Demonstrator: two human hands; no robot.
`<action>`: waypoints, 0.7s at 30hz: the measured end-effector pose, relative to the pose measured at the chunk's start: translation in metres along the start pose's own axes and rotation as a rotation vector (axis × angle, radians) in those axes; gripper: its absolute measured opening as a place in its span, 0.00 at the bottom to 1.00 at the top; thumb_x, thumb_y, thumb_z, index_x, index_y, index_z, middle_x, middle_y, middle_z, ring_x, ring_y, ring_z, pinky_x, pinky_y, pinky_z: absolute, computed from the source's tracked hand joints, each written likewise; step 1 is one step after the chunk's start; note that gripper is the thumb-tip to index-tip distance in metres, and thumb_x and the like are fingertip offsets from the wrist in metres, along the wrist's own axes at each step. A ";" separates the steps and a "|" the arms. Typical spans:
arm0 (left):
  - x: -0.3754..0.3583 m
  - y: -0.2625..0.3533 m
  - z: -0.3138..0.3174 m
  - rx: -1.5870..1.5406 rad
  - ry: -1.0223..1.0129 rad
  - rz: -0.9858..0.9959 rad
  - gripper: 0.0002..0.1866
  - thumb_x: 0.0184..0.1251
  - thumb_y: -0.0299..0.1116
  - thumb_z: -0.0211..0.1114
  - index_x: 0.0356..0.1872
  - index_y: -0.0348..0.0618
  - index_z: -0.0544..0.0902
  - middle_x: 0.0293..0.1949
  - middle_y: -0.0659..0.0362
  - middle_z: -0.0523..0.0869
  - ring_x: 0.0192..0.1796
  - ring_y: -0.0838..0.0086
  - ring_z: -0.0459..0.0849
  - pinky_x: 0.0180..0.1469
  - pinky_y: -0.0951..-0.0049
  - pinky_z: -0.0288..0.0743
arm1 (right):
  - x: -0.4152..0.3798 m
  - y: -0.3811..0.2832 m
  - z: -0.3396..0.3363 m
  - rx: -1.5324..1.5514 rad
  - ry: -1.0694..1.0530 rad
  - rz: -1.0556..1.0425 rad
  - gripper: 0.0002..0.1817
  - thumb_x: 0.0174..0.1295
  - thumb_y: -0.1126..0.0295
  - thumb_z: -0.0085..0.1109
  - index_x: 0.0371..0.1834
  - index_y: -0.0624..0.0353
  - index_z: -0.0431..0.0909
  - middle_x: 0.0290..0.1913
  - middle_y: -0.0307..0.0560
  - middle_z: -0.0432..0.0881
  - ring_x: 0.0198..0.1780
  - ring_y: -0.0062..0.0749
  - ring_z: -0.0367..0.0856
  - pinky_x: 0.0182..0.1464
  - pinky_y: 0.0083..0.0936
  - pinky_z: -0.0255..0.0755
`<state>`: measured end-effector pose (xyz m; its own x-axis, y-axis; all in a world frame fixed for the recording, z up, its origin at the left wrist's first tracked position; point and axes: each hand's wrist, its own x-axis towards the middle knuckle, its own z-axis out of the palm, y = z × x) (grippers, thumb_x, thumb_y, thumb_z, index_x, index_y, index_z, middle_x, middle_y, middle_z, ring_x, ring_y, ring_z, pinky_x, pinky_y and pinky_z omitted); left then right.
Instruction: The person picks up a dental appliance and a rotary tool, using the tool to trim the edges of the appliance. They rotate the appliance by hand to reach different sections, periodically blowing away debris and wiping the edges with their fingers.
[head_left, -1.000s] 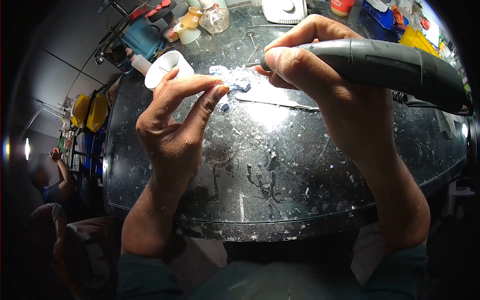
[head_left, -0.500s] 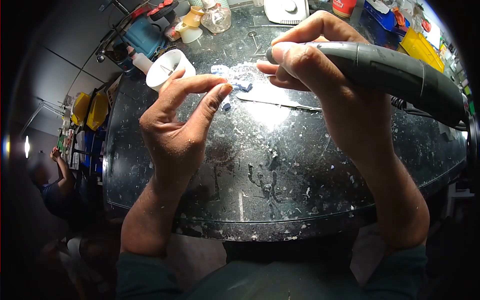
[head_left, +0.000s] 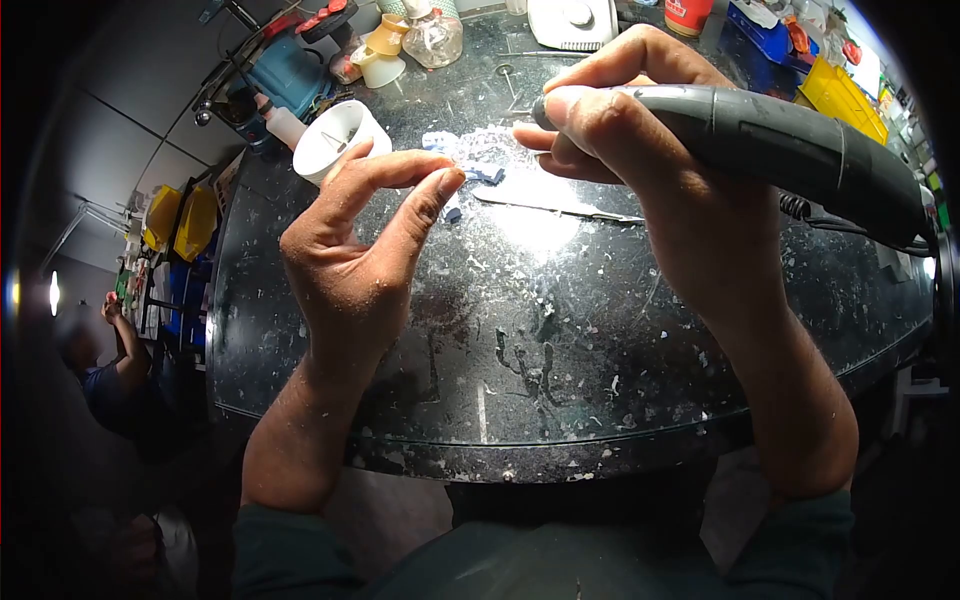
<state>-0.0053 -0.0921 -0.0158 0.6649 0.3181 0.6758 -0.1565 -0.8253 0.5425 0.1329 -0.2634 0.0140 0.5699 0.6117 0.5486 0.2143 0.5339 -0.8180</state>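
My right hand (head_left: 650, 170) grips a dark grey rotary tool (head_left: 790, 145) like a pen, its nose pointing left toward my left hand. A black cord (head_left: 850, 225) trails from its rear. My left hand (head_left: 355, 240) is raised over the black speckled table (head_left: 540, 340), thumb and forefinger pinched together at the tips; whatever sits between them is too small to make out. Just behind the fingertips lies a heap of small pale blue and clear pieces (head_left: 480, 150) on the tabletop.
A white cup (head_left: 335, 138) lies on its side beyond my left hand. A thin metal blade (head_left: 560, 208) rests mid-table. Bottles, a blue power tool (head_left: 285, 75), a white device (head_left: 570, 20) and yellow bins (head_left: 840, 90) crowd the far edge. Another person (head_left: 110, 370) sits at lower left.
The rotary tool's nose rose slightly and shifted right, away from my left fingertips. My left hand stayed pinched, drifting a little right. The person at lower left moved.
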 end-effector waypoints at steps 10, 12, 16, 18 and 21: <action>0.001 0.000 -0.001 0.067 0.013 0.077 0.05 0.62 0.25 0.74 0.39 0.44 0.91 0.38 0.61 0.91 0.44 0.76 0.88 0.71 0.53 0.63 | 0.000 -0.005 -0.002 0.064 -0.069 0.079 0.14 0.66 0.64 0.64 0.44 0.66 0.79 0.41 0.49 0.85 0.46 0.34 0.90 0.53 0.27 0.84; 0.002 0.000 -0.001 0.072 0.017 0.098 0.05 0.62 0.25 0.74 0.39 0.44 0.91 0.38 0.61 0.91 0.44 0.76 0.88 0.70 0.53 0.64 | 0.001 0.019 -0.007 0.018 -0.065 0.002 0.14 0.67 0.64 0.64 0.44 0.66 0.80 0.41 0.49 0.85 0.46 0.33 0.89 0.53 0.26 0.84; 0.004 -0.001 -0.001 0.101 0.031 0.174 0.06 0.62 0.25 0.74 0.39 0.45 0.90 0.38 0.61 0.92 0.44 0.76 0.88 0.70 0.53 0.64 | 0.002 0.019 -0.007 0.002 -0.046 0.058 0.15 0.67 0.63 0.64 0.44 0.67 0.80 0.41 0.49 0.86 0.47 0.31 0.89 0.53 0.25 0.83; 0.004 0.000 0.000 0.105 0.032 0.172 0.06 0.62 0.25 0.74 0.39 0.45 0.90 0.38 0.62 0.92 0.43 0.76 0.88 0.70 0.53 0.64 | -0.002 0.026 -0.004 -0.026 -0.034 -0.024 0.15 0.67 0.63 0.65 0.44 0.66 0.80 0.41 0.49 0.86 0.46 0.30 0.89 0.53 0.24 0.83; 0.004 -0.002 -0.001 0.122 0.031 0.177 0.07 0.62 0.25 0.74 0.40 0.45 0.90 0.38 0.62 0.92 0.43 0.76 0.89 0.69 0.53 0.64 | -0.004 0.028 -0.004 -0.056 -0.034 -0.097 0.15 0.67 0.63 0.65 0.44 0.66 0.80 0.40 0.49 0.87 0.45 0.29 0.89 0.52 0.23 0.83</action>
<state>-0.0031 -0.0891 -0.0135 0.6121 0.1755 0.7711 -0.1780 -0.9195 0.3505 0.1397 -0.2531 -0.0112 0.5177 0.5786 0.6303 0.3115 0.5587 -0.7687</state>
